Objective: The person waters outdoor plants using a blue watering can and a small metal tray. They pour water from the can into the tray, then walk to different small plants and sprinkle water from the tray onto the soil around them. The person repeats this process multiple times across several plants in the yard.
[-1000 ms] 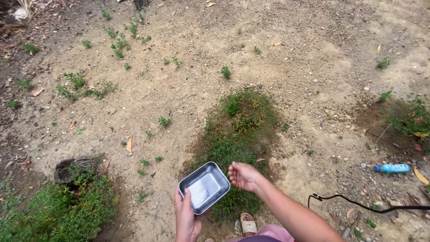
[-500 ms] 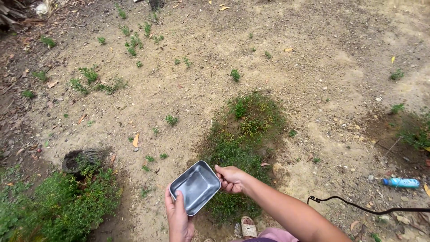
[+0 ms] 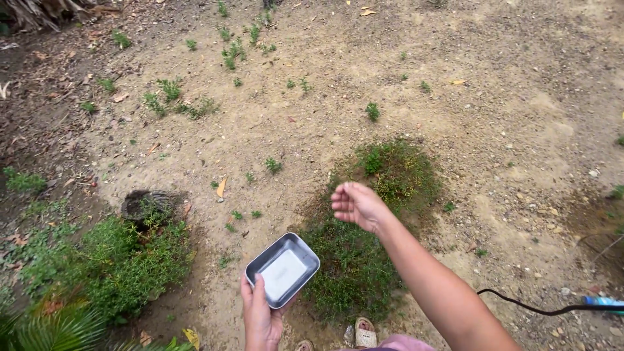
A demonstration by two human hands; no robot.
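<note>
Bare sandy ground (image 3: 507, 97) spreads all round, with a low green weed patch (image 3: 364, 214) at its middle. The rectangular metal tray (image 3: 282, 270) sits tilted just left of the patch, its long axis running diagonally up-right. The left hand (image 3: 261, 318) clamps the tray's near corner. The right hand (image 3: 356, 205) hovers over the patch, up-right of the tray, fingers loosely curled and holding nothing visible.

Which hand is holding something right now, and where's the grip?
The left hand holds the metal tray by its near rim, thumb over the edge. The right hand holds nothing visible.

Shallow rectangular metal tray (image 3: 282, 270), tilted, held above ground
</note>
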